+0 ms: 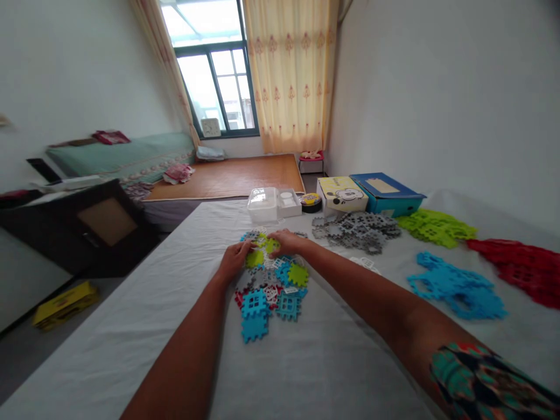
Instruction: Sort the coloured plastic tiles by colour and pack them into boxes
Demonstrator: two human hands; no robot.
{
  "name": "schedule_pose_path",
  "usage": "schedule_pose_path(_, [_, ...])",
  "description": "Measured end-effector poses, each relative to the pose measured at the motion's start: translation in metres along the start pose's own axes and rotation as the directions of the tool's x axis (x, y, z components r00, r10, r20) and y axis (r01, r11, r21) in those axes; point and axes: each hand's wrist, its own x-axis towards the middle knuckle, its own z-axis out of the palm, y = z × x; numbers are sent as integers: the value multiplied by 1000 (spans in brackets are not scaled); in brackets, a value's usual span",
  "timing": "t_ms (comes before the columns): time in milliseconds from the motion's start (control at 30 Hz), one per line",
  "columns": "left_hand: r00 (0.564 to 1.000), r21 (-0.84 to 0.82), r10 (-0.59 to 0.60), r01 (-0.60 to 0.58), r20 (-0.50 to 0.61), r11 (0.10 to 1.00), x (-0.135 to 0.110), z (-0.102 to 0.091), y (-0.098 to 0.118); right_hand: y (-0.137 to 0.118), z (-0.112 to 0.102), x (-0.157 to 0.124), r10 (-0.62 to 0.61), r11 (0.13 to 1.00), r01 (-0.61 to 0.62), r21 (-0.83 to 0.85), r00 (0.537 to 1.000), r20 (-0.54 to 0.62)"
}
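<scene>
My left hand (235,261) reaches into a mixed pile of plastic interlocking building tiles, its fingers closed at the edge of a lime green tile (254,258). My right hand (286,241) is bent over the same pile, thumb and fingers closed on another lime green tile (272,245). The fingertips are small and partly hidden. Nearer to me lie blue tiles (254,326), a teal tile (288,305), a lime tile with a notched edge (298,275), plus grey, red and white pieces overlapping one another.
Sorted heaps lie to the right: grey tiles (361,230), lime tiles (437,226), blue tiles (457,286) and red tiles (520,268). Behind the pile stand a clear plastic container (262,204), a white box (289,203), a round tin (310,202), a cartoon-printed box (343,195) and a blue-lidded box (389,192).
</scene>
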Motion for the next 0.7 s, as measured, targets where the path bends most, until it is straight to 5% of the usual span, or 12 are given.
schedule_pose_path(100, [1000, -9, -3, 3, -11, 1000, 2, 0, -1, -3, -8, 0, 68, 998, -68, 2, 997, 47])
schedule_pose_path(233, [1000, -9, -7, 7, -20, 1000, 1, -1, 2, -12, -27, -22, 92, 995, -89, 44, 994, -58])
schedule_pose_path(367, [1000, -1, 1, -1, -21, 1000, 1, -4, 4, -3, -63, -69, 129, 989, -111, 102, 972, -196])
schedule_pose_path(467, [1000, 57, -3, 4, -15, 998, 4, -6, 2, 30, -104, -120, 195, 977, -150, 154, 923, -332])
schedule_pose_path(533, [1000, 77, -12, 13, -19, 997, 6, -7, 0, 66, -135, -160, 299, 954, -256, 157, 849, -435])
schedule_pose_path(600, [1000, 98, -27, 28, -8, 995, 8, -8, -2, 110, -164, -202, 407, 904, -402, 145, 709, -575])
schedule_pose_path(700, [1000, 144, -31, 31, -3, 989, 9, -10, -4, 177, -196, -260, 476, 768, -615, 179, 361, -802])
